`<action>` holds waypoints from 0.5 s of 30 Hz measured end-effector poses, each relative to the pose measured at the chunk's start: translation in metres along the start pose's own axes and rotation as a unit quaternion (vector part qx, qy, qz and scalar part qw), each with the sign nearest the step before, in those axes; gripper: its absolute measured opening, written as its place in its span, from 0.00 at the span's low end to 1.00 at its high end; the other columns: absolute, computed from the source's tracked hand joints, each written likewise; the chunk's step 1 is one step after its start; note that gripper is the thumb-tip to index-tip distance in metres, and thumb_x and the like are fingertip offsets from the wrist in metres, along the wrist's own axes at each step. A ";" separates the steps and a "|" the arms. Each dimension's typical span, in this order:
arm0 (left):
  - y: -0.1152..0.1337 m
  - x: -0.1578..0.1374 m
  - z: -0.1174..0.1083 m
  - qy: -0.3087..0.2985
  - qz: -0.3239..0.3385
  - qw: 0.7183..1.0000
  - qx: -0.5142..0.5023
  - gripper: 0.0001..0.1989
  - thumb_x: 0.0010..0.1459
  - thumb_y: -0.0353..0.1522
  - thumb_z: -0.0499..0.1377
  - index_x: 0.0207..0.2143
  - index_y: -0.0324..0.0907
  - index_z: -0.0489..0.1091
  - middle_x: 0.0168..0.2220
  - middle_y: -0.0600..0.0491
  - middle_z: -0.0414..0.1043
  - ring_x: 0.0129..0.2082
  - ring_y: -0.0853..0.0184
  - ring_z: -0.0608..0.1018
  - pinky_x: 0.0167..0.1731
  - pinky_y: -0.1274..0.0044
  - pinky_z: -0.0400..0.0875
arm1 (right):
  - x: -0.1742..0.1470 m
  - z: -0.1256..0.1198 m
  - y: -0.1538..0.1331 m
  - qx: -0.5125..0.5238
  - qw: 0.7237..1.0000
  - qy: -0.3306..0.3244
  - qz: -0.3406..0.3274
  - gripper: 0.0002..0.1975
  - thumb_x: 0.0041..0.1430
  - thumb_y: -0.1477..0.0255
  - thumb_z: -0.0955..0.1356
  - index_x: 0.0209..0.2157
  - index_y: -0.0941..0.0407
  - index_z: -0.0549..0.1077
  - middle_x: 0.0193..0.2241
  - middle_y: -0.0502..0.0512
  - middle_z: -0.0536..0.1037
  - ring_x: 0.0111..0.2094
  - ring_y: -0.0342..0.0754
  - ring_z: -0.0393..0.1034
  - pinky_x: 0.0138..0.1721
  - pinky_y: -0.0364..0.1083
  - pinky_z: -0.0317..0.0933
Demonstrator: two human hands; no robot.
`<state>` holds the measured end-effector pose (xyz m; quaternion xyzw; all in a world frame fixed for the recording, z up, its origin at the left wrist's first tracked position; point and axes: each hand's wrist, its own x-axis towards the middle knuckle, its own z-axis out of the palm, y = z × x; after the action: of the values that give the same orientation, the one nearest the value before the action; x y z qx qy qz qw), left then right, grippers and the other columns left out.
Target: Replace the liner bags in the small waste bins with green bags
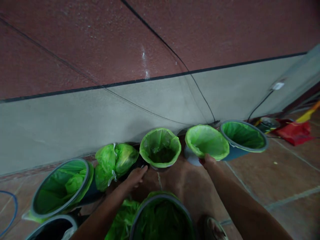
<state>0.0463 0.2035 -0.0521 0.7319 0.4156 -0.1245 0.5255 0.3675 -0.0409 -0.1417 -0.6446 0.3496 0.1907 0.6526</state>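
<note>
My right hand (209,161) is closed on the near rim of a small pale trash bin (192,156) lined with a light green bag (207,140). The bin tilts slightly. My left hand (138,176) reaches beside another green-lined trash bin (160,165), just left of its near edge. Its forefinger points forward, and I see nothing held in it. A tied pair of green bags (116,156) lies to its left. Below, between my arms, stands a larger grey-rimmed bin (160,197) with a green liner.
A blue bin (250,150) stands right, and a grey-rimmed bin (86,180) leans left. Another bin (61,218) is at lower left, near a blue hose (15,208). Cables hang along the wall (75,123). A red dustpan-like object (296,133) lies far right.
</note>
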 end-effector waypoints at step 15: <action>0.037 0.053 0.066 0.144 -0.107 0.984 0.016 0.16 0.59 0.32 0.50 0.44 0.34 0.72 0.35 0.43 0.78 0.30 0.62 0.81 0.24 0.78 0.72 | -0.034 -0.002 0.040 -0.022 0.997 -0.076 0.011 0.25 0.53 0.54 0.69 0.43 0.59 0.70 0.24 0.53 0.74 0.24 0.48 0.72 0.26 0.47 0.69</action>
<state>0.1241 0.1674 -0.0877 0.7020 0.5608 -0.0798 0.4315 0.3164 -0.0322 -0.1462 -0.6388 0.3023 0.2541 0.6602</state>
